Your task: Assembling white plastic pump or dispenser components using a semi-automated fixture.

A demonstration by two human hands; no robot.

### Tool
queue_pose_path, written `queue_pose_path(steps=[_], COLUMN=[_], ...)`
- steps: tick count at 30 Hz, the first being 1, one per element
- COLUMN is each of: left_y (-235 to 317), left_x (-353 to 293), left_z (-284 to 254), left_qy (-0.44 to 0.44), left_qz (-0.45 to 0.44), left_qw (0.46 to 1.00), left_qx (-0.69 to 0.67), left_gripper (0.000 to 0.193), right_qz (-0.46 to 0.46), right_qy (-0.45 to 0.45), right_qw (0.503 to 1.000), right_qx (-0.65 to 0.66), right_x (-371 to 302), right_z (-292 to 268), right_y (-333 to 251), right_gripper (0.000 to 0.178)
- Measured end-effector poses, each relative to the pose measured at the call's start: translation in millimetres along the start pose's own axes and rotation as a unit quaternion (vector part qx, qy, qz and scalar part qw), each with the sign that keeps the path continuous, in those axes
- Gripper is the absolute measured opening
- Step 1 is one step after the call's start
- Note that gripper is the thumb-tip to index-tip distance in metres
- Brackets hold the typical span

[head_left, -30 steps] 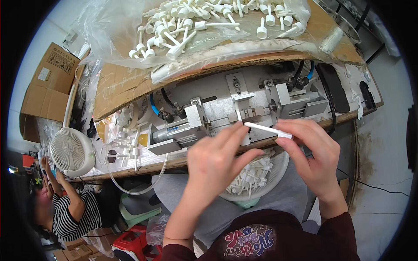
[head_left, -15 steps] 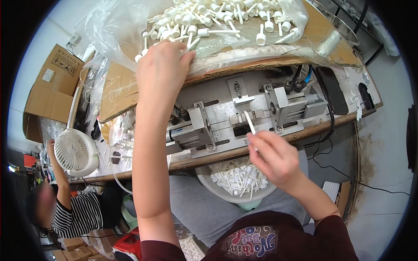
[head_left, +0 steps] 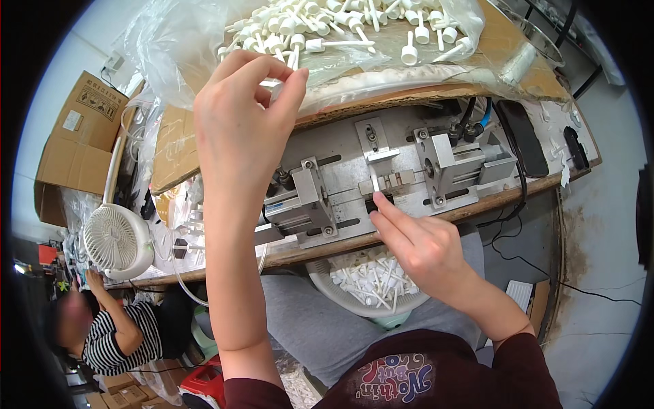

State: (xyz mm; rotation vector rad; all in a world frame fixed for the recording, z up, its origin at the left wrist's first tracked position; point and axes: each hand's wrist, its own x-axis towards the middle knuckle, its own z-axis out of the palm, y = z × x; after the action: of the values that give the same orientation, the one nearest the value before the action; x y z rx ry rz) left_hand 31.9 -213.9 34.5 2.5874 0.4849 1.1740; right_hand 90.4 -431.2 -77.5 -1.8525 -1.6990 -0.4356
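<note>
My left hand (head_left: 248,112) is at the near edge of a pile of white plastic caps with stems (head_left: 317,27), heaped on clear plastic over cardboard. Its thumb and fingers are closed in a pinch; what lies between them is mostly hidden. Over the metal fixture, my right hand (head_left: 426,252) grips a white stemmed cap (head_left: 375,183) with its fingertips. The stem points away from me, beside the small metal holder block (head_left: 396,181); I cannot tell if it touches. The cap end is hidden by the fingers.
Metal clamp units stand left (head_left: 300,204) and right (head_left: 449,167) of the holder. A basket (head_left: 320,286) with white stemmed pieces sits below the table edge. A black phone (head_left: 521,140) lies right; a white fan (head_left: 117,238) stands left. Another person (head_left: 122,337) sits far left.
My left hand has drawn slightly back from the pile, its wrist higher. My right hand has moved left, bringing the white stemmed cap down to the holder, with its stem more upright in the picture.
</note>
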Motion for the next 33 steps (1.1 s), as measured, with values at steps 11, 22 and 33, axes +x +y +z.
queue_pose_path(steps=[11,22,33], left_y=[19,42,48], left_x=[-62,-129,-158], left_z=[-36,-24,-3], left_qy=[-0.031,0.008,-0.055], left_qz=[-0.033,0.007,-0.001], left_qw=[0.981,0.988,0.982], left_qx=[-0.187,-0.157,-0.18], left_gripper=[0.038,0.042,0.033], right_qz=[0.001,0.084,0.227], right_qy=[-0.138,0.02,-0.193], right_qw=[0.989,0.99,0.95], right_qx=[-0.044,-0.112,-0.096], right_x=[25,264,323], right_z=[-25,31,60], right_y=[2,79,76], right_gripper=[0.02,0.073,0.095])
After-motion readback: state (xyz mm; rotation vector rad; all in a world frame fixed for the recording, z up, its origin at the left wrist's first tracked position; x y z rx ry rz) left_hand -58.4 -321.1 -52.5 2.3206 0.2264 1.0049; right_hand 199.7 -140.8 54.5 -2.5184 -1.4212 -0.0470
